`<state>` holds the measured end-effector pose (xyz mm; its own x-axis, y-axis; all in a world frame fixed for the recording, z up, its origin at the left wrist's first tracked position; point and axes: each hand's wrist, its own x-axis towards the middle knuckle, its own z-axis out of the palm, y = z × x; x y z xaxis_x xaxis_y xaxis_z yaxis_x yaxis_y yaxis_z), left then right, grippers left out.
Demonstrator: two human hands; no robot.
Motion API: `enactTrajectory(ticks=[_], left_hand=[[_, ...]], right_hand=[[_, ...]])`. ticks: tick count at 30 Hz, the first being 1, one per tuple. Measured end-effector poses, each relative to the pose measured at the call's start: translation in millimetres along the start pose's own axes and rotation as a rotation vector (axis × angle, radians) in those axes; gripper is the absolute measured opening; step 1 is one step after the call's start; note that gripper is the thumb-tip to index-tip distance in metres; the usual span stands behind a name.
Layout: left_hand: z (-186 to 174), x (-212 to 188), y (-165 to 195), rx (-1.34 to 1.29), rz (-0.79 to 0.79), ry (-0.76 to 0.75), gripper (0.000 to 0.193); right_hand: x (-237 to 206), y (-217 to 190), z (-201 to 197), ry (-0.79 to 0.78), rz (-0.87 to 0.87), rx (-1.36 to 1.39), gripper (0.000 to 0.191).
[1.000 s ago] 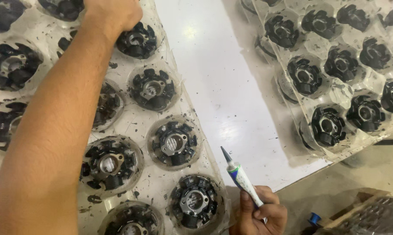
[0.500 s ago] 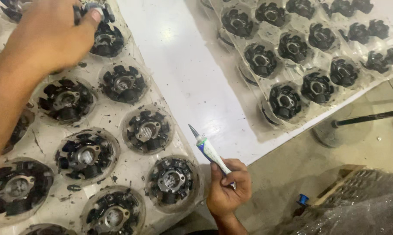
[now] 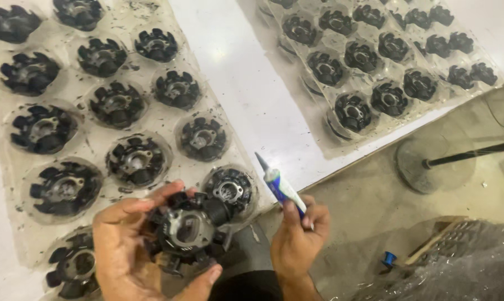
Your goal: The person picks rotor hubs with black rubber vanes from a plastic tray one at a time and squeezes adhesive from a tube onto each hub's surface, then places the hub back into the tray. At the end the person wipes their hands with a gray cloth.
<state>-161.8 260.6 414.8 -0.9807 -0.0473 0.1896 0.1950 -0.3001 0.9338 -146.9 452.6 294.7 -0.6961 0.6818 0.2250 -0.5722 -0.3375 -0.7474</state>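
Now left hand (image 3: 124, 251) fingers grip a black stator (image 3: 188, 231) — right hand (image 3: 296, 242) clasps a tube (image 3: 282, 188).

We saw bright, even overhead light that threw white glare on the table (image 3: 235, 83) between the clear plastic trays (image 3: 168, 134). Shadows stayed soft. The near right floor (image 3: 374, 212) lay dimmer, and we found slight motion blur throughout.

A white table (image 3: 246, 95) is seen under bright overhead light, a glare patch marked near its top. Grey concrete floor (image 3: 374, 223) is exposed at lower right. A round stand base (image 3: 430, 167) with dark pole is set on it. Crumpled plastic sheeting (image 3: 464, 273) is noted in the corner.
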Motion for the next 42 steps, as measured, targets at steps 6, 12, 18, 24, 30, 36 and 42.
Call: enactTrajectory(ticks=[6, 12, 18, 24, 30, 36, 42], left_hand=[[-12, -40, -30, -0.479, -0.078, 0.006, 0.089], [-44, -43, -15, -0.943, -0.311, 0.063, 0.094], [-60, -45, 4, -0.715, -0.093, 0.091, 0.079], [-70, -68, 12, -0.197, 0.218, 0.096, 0.048], [-76, -69, 15, -0.115, 0.362, 0.094, 0.034], [-80, -68, 26, -0.006, 0.361, 0.069, 0.033], [-78, -70, 20, 0.008, 0.298, 0.032, 0.03]], right_hand=[[-62, -28, 12, -0.143, 0.222, 0.241, 0.036], [-84, -24, 8, -0.356, 0.433, 0.304, 0.041], [-89, -37, -14, -0.514, 0.027, -0.17, 0.04], [-76, -62, -24, -0.738, -0.186, -0.42, 0.034], [-69, -60, -19, -0.862, -0.287, -0.465, 0.039], [-64, -85, -1, -1.017, -0.228, -0.603, 0.041], [-74, -90, 20, -0.916, -0.345, -0.737, 0.045]])
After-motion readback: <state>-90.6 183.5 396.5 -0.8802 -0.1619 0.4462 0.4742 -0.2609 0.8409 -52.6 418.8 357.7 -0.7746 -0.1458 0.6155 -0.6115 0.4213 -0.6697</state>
